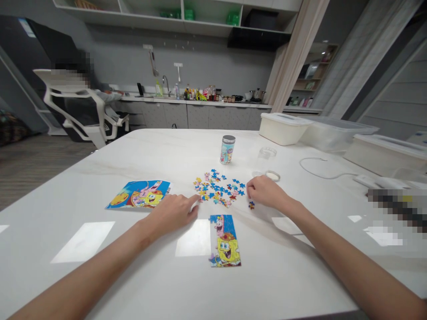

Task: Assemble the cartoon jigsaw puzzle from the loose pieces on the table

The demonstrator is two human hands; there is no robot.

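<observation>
While loose puzzle pieces (218,192) lie in a scattered heap at the middle of the white table (150,284), an assembled puzzle section (227,244) rests flat nearer the person. It is a tall strip showing a pink cartoon figure against blue above a grinning yellow one; its right edge runs straight, its left edge is notched and uneven. The pieces are mostly blue, with some yellow and pink, and one dark-and-yellow piece (251,205) lies apart, just below the right hand.

The left hand (178,210) has its index finger stretched to the heap's left edge, the thumb held apart from it. The right hand (265,191) is bent down at the heap's right edge, fingertips drawn together; whether they pinch a piece cannot be told.

A picture sheet (138,194) with similar figures lies left of the heap, its near right corner beside the left hand. Beyond the heap stands a lidded jar (227,151). The right hand partly blocks a pale ring (273,175); farther right are a white cable (320,177) and storage boxes (283,130).
</observation>
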